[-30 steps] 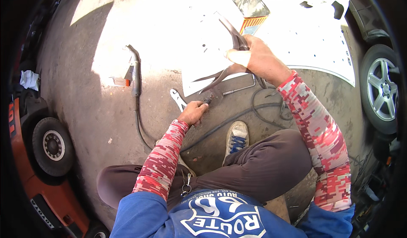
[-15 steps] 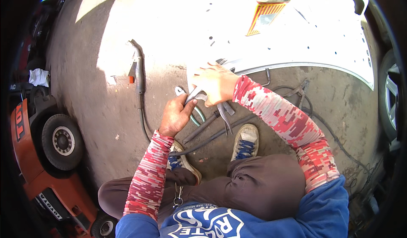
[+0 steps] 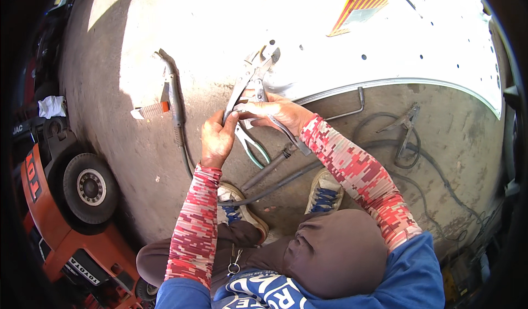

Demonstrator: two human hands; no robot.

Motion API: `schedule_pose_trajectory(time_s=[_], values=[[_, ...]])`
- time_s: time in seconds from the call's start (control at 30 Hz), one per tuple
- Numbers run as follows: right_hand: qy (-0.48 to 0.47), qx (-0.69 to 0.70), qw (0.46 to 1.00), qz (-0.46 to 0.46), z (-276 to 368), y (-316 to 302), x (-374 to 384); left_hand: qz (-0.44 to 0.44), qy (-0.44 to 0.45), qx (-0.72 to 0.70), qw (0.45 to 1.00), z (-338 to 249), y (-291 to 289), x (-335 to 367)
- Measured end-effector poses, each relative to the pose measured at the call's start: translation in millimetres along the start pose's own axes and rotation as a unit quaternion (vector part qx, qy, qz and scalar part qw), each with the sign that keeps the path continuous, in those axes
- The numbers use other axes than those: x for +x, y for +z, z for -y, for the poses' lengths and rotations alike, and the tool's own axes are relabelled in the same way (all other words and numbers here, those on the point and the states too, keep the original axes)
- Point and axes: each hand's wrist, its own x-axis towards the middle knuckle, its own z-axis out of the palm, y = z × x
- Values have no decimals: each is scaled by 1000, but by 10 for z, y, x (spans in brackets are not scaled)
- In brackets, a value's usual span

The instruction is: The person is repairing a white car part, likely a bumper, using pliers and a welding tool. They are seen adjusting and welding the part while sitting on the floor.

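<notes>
A pair of metal locking pliers [image 3: 242,86] is held between my two hands, its jaws spread and pointing away from me. My left hand [image 3: 215,141] is closed round the end of its left handle. My right hand [image 3: 281,114] grips it near the other handle, the fingers partly hidden behind the tool. Just below, on the floor, lie green-handled pliers [image 3: 254,148]. Beside them is a hammer [image 3: 269,169] with a dark handle, its head partly under my right wrist.
A large white metal panel [image 3: 385,70] covers the far floor, with a striped tin [image 3: 349,15] on it. A welding torch [image 3: 176,97] lies left. An L-shaped wrench [image 3: 352,108], a ground clamp [image 3: 406,123] and cables are right. An orange vehicle [image 3: 60,226] stands left.
The locking pliers have turned upward and away from me, and their jaws now show beyond my fingers. My right hand has come down from the jaw end toward the handles.
</notes>
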Motion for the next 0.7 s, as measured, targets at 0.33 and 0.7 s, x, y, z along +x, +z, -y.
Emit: schedule_pose_trajectory(time_s=[0.33, 0.7], values=[[-110, 180, 977, 40, -476, -117, 388, 27, 77, 71, 994, 21, -105, 408], [-150, 312, 929, -133, -569, 7, 711, 103, -13, 11, 995, 85, 34, 376]])
